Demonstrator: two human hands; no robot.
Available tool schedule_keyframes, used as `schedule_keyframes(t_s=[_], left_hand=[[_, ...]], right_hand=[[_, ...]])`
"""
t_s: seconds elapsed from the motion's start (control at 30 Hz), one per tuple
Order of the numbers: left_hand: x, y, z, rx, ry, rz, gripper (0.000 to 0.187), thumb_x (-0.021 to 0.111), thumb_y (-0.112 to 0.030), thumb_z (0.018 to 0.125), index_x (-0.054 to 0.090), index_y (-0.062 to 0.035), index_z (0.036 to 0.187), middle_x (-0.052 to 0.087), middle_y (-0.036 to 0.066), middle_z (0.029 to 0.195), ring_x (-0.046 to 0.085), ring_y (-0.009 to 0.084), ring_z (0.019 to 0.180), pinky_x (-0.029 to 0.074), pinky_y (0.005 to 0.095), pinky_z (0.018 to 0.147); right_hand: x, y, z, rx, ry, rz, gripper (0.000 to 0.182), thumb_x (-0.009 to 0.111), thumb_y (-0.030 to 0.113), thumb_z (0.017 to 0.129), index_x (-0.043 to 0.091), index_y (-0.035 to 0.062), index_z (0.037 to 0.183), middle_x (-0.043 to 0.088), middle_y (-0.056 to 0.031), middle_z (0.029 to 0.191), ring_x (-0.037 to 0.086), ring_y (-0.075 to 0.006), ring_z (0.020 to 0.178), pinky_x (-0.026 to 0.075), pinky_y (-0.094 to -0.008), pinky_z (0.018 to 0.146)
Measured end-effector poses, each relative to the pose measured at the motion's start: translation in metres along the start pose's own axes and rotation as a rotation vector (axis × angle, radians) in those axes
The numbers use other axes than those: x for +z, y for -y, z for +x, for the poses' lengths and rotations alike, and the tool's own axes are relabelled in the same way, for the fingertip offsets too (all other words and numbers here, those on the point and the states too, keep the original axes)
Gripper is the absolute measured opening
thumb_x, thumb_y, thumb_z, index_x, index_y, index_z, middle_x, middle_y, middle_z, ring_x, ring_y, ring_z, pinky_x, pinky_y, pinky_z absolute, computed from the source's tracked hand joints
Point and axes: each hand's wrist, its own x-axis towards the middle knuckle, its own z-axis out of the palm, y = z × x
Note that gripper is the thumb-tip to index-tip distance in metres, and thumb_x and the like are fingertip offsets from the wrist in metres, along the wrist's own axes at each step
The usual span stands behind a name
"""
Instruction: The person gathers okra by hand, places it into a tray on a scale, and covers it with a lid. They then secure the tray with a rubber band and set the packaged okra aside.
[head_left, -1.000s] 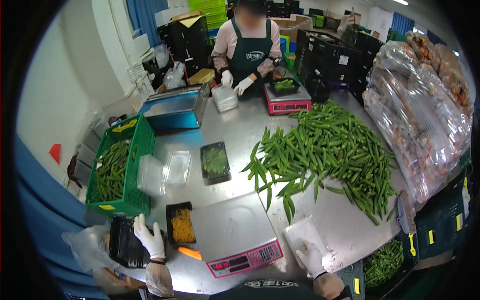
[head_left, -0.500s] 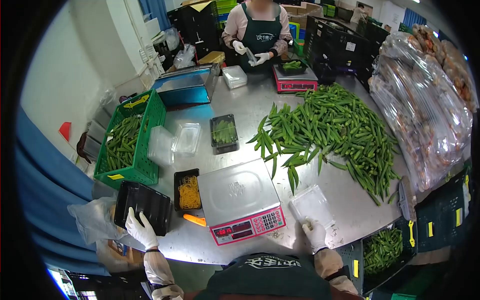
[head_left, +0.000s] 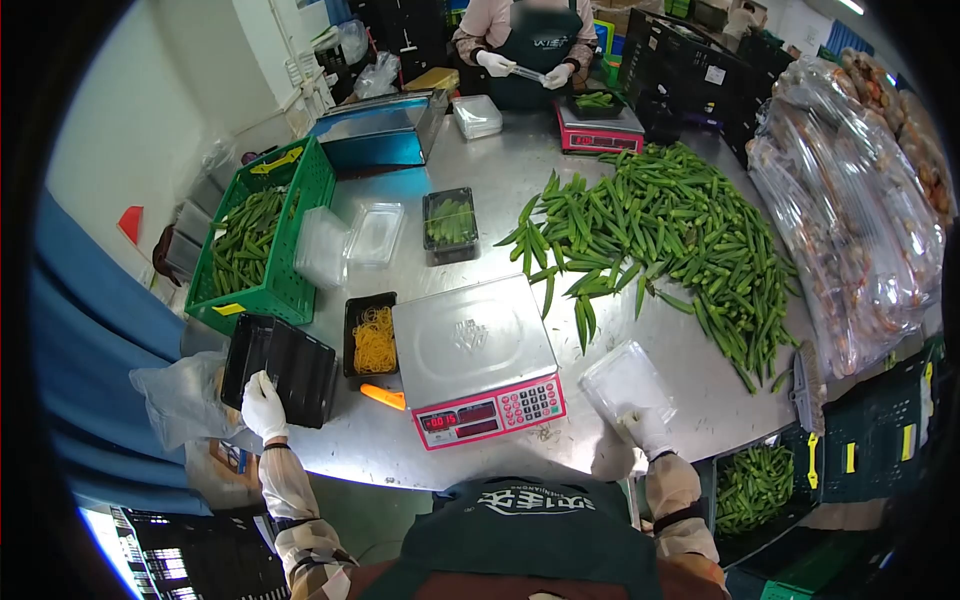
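Head view, left hand pinching black trays, right hand, grip unclear, at edge of clear container

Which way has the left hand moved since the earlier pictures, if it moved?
Yes, it moved. Judged against the orange object beside the scale, the left hand is now further left, at the black trays.

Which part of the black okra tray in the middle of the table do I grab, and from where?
Probably the two long side walls of the black okra tray, from above: it lies flat, with bare table along both, while the larger scale sits close to its near end.
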Motion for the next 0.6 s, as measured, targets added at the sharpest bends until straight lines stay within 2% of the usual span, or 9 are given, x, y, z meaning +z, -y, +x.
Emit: schedule_keyframes(t_s=[0.03,0.07,0.17,0.27,0.37,0.47,0.5,0.6], left_hand=[[0.000,0.000,0.000,-0.002,0.002,0.004,0.029,0.048,-0.031,0.098,0.068,-0.0096,0.098,0.067,0.015,0.086,0.064,0.0363,0.079,0.049,0.0466,0.067],[0.002,0.002,0.000,0.000,0.011,0.012,0.028,0.049,-0.031,0.098,0.068,-0.0107,0.098,0.067,0.014,0.087,0.065,0.0358,0.079,0.050,0.0468,0.067],[0.003,0.001,-0.002,0.024,-0.007,0.027,0.027,0.049,-0.030,0.098,0.068,-0.0109,0.099,0.068,0.013,0.087,0.065,0.0358,0.078,0.050,0.0464,0.068],[0.002,0.001,-0.003,0.039,-0.010,0.021,0.027,0.049,-0.030,0.098,0.068,-0.0113,0.099,0.068,0.013,0.087,0.065,0.0362,0.078,0.050,0.0470,0.069],[0.002,0.004,-0.001,0.024,0.005,-0.015,0.028,0.052,-0.029,0.097,0.070,-0.0078,0.100,0.069,0.015,0.088,0.066,0.0347,0.080,0.051,0.0430,0.071],[0.004,0.027,0.011,-0.029,0.175,-0.307,0.029,0.056,-0.026,0.096,0.071,-0.0026,0.100,0.070,0.019,0.090,0.068,0.0301,0.080,0.052,0.0369,0.074],[0.000,0.028,0.018,-0.071,0.244,-0.396,0.026,0.061,-0.021,0.094,0.071,0.0021,0.099,0.072,0.018,0.089,0.068,0.0205,0.078,0.050,0.0307,0.074],[0.020,0.060,0.028,-0.225,0.367,-0.686,0.020,0.069,-0.013,0.088,0.072,0.0042,0.099,0.073,0.006,0.087,0.062,0.0088,0.078,0.049,0.0254,0.074]], right_hand=[[0.002,0.004,-0.001,-0.039,-0.046,-0.151,0.028,0.063,0.031,0.088,0.073,0.0049,0.084,0.070,-0.0189,0.079,0.067,-0.0313,0.068,0.051,-0.0423,0.064],[0.013,0.001,0.001,-0.058,-0.131,-0.169,0.033,0.057,0.036,0.088,0.071,0.0063,0.087,0.065,-0.0248,0.083,0.064,-0.0430,0.077,0.050,-0.0485,0.070],[0.018,0.006,-0.003,-0.017,-0.185,-0.252,0.033,0.054,0.035,0.089,0.070,0.0065,0.091,0.066,-0.0240,0.083,0.064,-0.0434,0.079,0.050,-0.0495,0.071],[0.022,-0.010,-0.003,0.029,-0.212,-0.236,0.035,0.054,0.038,0.089,0.069,0.0067,0.087,0.067,-0.0234,0.083,0.065,-0.0415,0.079,0.051,-0.0491,0.073],[-0.003,0.012,-0.023,-0.004,-0.198,-0.192,0.033,0.053,0.036,0.091,0.067,0.0064,0.095,0.066,-0.0245,0.089,0.064,-0.0419,0.083,0.050,-0.0488,0.075],[0.013,-0.011,-0.019,-0.015,-0.231,-0.006,0.028,0.059,0.033,0.091,0.067,0.0070,0.097,0.068,-0.0217,0.089,0.066,-0.0381,0.083,0.051,-0.0446,0.075],[0.014,-0.016,-0.019,-0.012,-0.243,0.053,0.027,0.060,0.033,0.091,0.067,0.0071,0.097,0.068,-0.0209,0.088,0.067,-0.0371,0.083,0.051,-0.0436,0.074],[0.007,0.001,-0.030,0.030,-0.257,-0.015,0.025,0.061,0.031,0.091,0.067,0.0070,0.096,0.069,-0.0182,0.087,0.068,-0.0328,0.081,0.052,-0.0407,0.073]])
